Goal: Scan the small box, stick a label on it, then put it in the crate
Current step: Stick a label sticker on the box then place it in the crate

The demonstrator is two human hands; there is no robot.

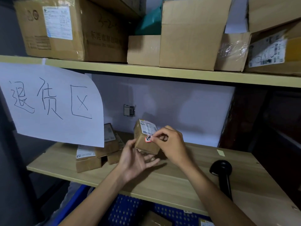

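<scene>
Small box: a brown cardboard box (147, 141) held up just above the wooden shelf (187, 176), over its middle toward the back edge, tilted with one corner toward the camera; a white printed shipping slip covers its top face.
Left hand: the left hand (135, 158) cups the box from below and from its left side, palm up, fingers (152, 160) spread under the bottom and thumb against the left face, clamped on the box.
Right hand: the right hand (171, 141) comes over from the right, thumb and forefinger pinched together on the label at the box's upper front edge.
Label: a small white sticker with a red border and dark mark (148, 138), lying against the front face just under the top edge, its right end under the pinching fingertips.
Scanner: a black handheld scanner (222, 172) lies on the shelf near the right edge, well apart from both hands, handle toward the front edge.
Other boxes: a cluster of small cardboard boxes (97, 154) sits on the shelf toward its left edge, partly behind a hanging white paper sign (52, 103) with handwritten characters.
Crate: a blue perforated crate (130, 211) shows below the shelf's front edge, with a brown parcel (156, 219) inside.
Upper shelf: large cartons (73, 30) stacked along it.
Tape scrap: a pale piece (221, 152) near the shelf's back right corner.
</scene>
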